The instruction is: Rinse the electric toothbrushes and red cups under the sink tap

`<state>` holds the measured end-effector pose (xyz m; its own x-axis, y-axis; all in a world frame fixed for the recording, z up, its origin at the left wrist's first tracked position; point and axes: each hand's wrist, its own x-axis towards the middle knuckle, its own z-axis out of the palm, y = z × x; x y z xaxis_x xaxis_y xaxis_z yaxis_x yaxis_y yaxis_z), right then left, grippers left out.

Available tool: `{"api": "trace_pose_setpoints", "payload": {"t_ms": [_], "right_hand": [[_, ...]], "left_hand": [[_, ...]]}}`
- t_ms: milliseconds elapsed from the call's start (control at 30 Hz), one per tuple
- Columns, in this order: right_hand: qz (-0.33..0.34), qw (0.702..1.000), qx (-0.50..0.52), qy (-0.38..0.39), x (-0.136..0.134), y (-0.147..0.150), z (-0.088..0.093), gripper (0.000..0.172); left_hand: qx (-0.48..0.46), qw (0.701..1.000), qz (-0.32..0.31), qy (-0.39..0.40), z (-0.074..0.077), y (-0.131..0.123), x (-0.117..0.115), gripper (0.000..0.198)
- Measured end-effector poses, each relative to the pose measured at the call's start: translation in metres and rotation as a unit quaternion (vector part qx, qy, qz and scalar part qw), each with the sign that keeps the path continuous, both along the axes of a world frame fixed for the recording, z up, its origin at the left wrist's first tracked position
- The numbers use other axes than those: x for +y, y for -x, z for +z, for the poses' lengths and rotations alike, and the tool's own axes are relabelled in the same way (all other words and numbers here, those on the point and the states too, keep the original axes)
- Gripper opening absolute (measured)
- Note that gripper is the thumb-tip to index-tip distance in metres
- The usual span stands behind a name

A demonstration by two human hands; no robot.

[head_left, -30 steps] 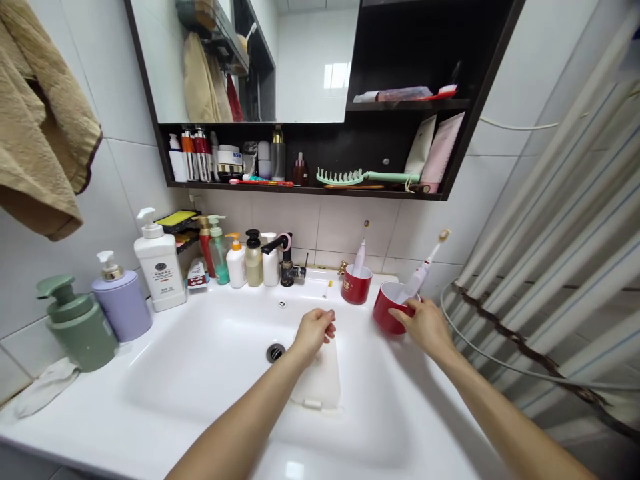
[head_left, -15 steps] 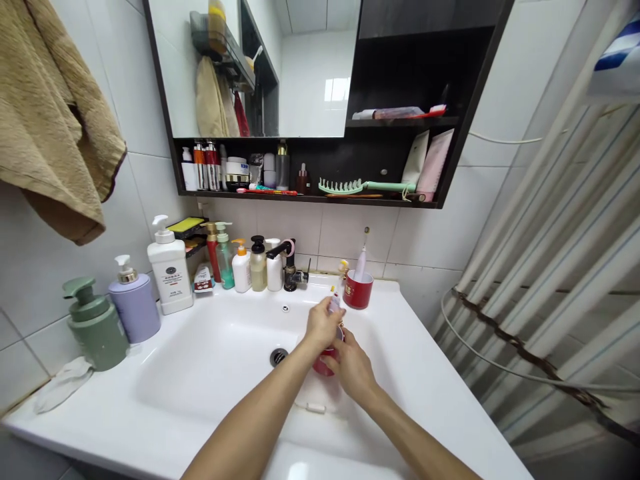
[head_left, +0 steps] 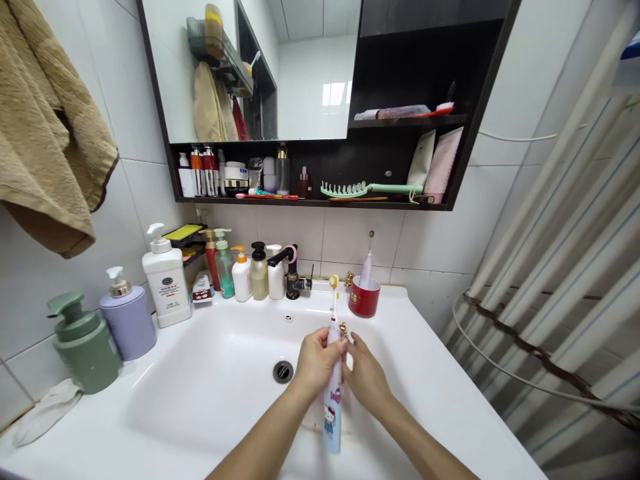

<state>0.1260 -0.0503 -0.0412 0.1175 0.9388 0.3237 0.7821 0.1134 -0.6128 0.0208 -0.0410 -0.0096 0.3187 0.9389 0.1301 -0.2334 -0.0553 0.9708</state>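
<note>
An electric toothbrush (head_left: 333, 390) with a pink-to-blue handle and a cartoon cat print stands nearly upright over the sink. My left hand (head_left: 316, 363) is closed around its upper handle, thumb in front. The white brush head (head_left: 333, 283) with yellow parts points up. Just right of it, my right hand (head_left: 369, 375) has its fingers curled by a small gold ornament (head_left: 343, 329). That ornament seems to belong to the red cup seen in my hands earlier; the cup's body is hidden behind the toothbrush and fingers.
Beneath my hands is a white sink (head_left: 210, 373) with a drain (head_left: 283, 372). Another red cup (head_left: 364, 298) holding a toothbrush stands on the back right rim. Beside the black faucet (head_left: 291, 273) stand several pump bottles (head_left: 243, 277). A mirror cabinet (head_left: 310, 202) overhangs the sink.
The toothbrush has come upright into full view in my left hand, its handle now hanging below the fingers. The red cup between my hands has gone out of sight.
</note>
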Motion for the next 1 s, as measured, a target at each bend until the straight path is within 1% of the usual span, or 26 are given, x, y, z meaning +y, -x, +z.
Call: {"api": "trace_pose_setpoints", "payload": {"t_ms": [33,67,100,133,200,267,367,433,467,500,600,633,700,833,933,1000], "right_hand": [[0.002,0.999,0.041,-0.011,-0.002,-0.003,0.008,0.026],[0.014,0.992,0.12,-0.024,-0.004,-0.005,0.015,0.026],[0.041,0.976,0.215,-0.025,-0.006,-0.006,0.023,0.028],[0.074,0.954,0.292,-0.009,-0.008,-0.007,0.03,0.029],[0.12,0.908,0.399,0.033,-0.012,-0.006,0.039,0.028],[0.13,0.872,0.469,0.054,-0.014,-0.007,0.044,0.023],[0.13,0.814,0.562,0.068,-0.015,-0.011,0.046,0.019],[0.136,0.786,0.596,0.088,-0.015,-0.014,0.045,0.018],[0.136,0.782,0.601,0.093,-0.015,-0.016,0.045,0.019],[0.132,0.786,0.597,0.089,-0.015,-0.016,0.044,0.019],[0.111,0.811,0.573,0.051,-0.014,-0.016,0.041,0.018],[0.106,0.812,0.572,0.043,-0.014,-0.015,0.04,0.018],[0.101,0.802,0.587,0.046,-0.013,-0.014,0.038,0.018],[0.09,0.776,0.622,0.06,-0.013,-0.012,0.036,0.018],[0.081,0.76,0.643,0.049,-0.013,-0.011,0.034,0.015],[0.072,0.751,0.655,0.043,-0.012,-0.009,0.034,0.013]], "left_hand": [[0.006,1.0,-0.009,0.007,-0.002,-0.003,-0.003,0.024],[0.018,1.0,-0.016,0.014,-0.003,-0.006,-0.005,0.023],[0.034,0.999,-0.019,0.021,-0.004,-0.009,-0.008,0.022],[0.048,0.998,-0.019,0.028,-0.005,-0.011,-0.01,0.021],[0.052,0.997,-0.026,0.051,-0.008,-0.015,-0.013,0.021],[0.01,0.992,-0.077,0.102,-0.011,-0.017,-0.015,0.025],[-0.077,0.961,-0.183,0.196,-0.017,-0.017,-0.017,0.034],[-0.1,0.945,-0.213,0.226,-0.022,-0.018,-0.018,0.035],[-0.102,0.945,-0.213,0.227,-0.023,-0.018,-0.019,0.034],[-0.1,0.949,-0.206,0.218,-0.025,-0.02,-0.019,0.034],[-0.053,0.977,-0.144,0.148,-0.027,-0.023,-0.021,0.033],[-0.031,0.984,-0.124,0.126,-0.027,-0.024,-0.022,0.033],[-0.004,0.988,-0.109,0.112,-0.027,-0.025,-0.023,0.034],[-0.012,0.981,-0.135,0.136,-0.027,-0.026,-0.025,0.037],[0.011,0.985,-0.122,0.118,-0.026,-0.027,-0.026,0.036],[0.004,0.985,-0.12,0.127,-0.025,-0.028,-0.028,0.036]]}}
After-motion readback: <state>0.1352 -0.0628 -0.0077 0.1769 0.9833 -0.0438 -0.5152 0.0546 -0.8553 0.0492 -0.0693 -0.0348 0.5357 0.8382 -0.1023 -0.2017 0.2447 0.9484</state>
